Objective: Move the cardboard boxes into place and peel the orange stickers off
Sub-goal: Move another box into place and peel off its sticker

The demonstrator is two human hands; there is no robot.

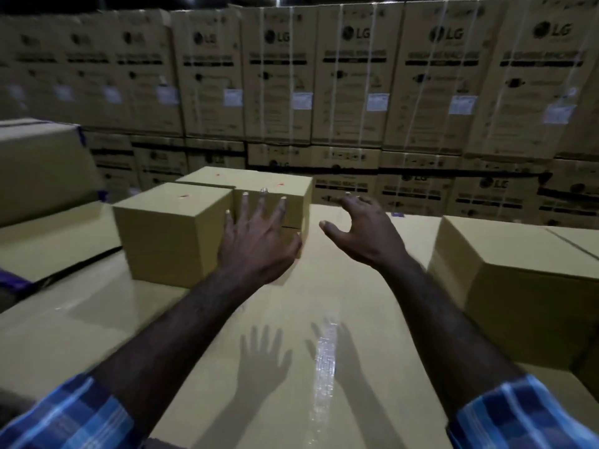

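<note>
The left hand (256, 234) is pressing flat, fingers spread, on the near face of the rear box (275, 202) at the carton's (291, 319) far edge. The right hand (359, 231) is hovering, loosely curled, gripping nothing. Push low and square (stickers (183, 197) are sitting on top), bracing the open right side.
</note>
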